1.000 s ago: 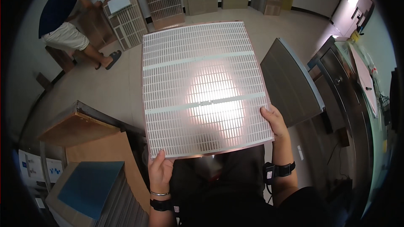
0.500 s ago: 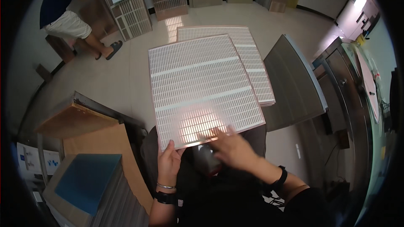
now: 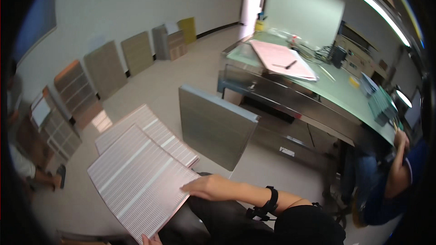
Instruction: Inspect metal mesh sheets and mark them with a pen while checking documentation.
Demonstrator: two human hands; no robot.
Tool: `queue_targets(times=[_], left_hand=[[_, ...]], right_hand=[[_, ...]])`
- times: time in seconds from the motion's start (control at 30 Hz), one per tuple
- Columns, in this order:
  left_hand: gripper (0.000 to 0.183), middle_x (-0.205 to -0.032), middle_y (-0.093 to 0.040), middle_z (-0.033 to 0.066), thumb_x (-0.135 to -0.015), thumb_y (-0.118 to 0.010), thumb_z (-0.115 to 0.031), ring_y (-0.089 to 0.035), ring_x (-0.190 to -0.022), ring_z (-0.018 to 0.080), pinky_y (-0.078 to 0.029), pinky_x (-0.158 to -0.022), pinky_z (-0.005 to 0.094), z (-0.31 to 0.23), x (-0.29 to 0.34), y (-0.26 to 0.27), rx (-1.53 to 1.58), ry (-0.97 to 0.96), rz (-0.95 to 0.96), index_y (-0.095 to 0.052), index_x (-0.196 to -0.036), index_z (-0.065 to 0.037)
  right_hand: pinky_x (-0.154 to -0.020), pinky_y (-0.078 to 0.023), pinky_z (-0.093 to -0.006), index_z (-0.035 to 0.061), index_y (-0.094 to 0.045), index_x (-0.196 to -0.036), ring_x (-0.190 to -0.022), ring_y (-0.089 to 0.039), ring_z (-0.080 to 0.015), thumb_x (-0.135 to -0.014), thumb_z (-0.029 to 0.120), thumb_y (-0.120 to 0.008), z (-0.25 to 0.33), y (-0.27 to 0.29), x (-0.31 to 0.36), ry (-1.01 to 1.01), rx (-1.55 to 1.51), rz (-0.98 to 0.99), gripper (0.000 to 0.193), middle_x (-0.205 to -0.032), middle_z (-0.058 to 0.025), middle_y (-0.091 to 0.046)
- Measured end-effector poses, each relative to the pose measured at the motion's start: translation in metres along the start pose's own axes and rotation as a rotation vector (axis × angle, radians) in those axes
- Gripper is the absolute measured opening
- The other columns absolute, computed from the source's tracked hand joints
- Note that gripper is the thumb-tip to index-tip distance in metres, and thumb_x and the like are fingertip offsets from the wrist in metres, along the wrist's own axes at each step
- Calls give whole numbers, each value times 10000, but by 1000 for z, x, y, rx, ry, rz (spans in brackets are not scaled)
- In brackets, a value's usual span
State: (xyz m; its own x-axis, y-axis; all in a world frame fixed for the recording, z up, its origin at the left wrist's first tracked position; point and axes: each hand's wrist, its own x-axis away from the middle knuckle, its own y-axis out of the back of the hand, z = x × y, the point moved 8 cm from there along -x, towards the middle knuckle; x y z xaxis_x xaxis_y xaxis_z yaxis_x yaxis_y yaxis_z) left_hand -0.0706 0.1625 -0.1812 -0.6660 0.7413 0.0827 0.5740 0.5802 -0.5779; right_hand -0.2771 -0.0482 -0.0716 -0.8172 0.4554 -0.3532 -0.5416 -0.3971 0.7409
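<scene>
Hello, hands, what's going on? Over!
Left hand: holds front gridded panel at lower corner. Right hand: touching near right corner. Panel overlaps back gridded panel. Grey slab stands beyond.

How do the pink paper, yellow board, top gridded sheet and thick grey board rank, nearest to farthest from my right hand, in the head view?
1. Top gridded sheet: against the right hand, spreading to its left.
2. Thick grey board: upright, just ahead.
3. Pink paper: on the desk, ahead and right.
4. Yellow board: by the far wall.
</scene>
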Motion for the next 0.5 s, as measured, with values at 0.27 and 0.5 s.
queue_targets(times=[0.27,0.5], left_hand=[[393,-1227,-413,263,-934,-445,-106,-465,-1139,320,-400,-987,479,2,-12,3,-302,-95,127,-345,-1255,98],[435,-1288,-452,144,-926,-530,-201,-468,-1130,294,-374,-990,460,-3,-3,-7,0,219,-68,-385,-1305,-43]], right_hand=[[-740,-547,-319,158,-620,-1129,-913,-652,-209,-813,86,-597,-23,214,58,-289,579,-509,325,-1066,-56,-655],[-797,-477,-332,94,-569,-1208,-908,-615,-244,-835,107,-597,-148,504,224,-540,1034,-1118,374,-1102,-154,-628]])
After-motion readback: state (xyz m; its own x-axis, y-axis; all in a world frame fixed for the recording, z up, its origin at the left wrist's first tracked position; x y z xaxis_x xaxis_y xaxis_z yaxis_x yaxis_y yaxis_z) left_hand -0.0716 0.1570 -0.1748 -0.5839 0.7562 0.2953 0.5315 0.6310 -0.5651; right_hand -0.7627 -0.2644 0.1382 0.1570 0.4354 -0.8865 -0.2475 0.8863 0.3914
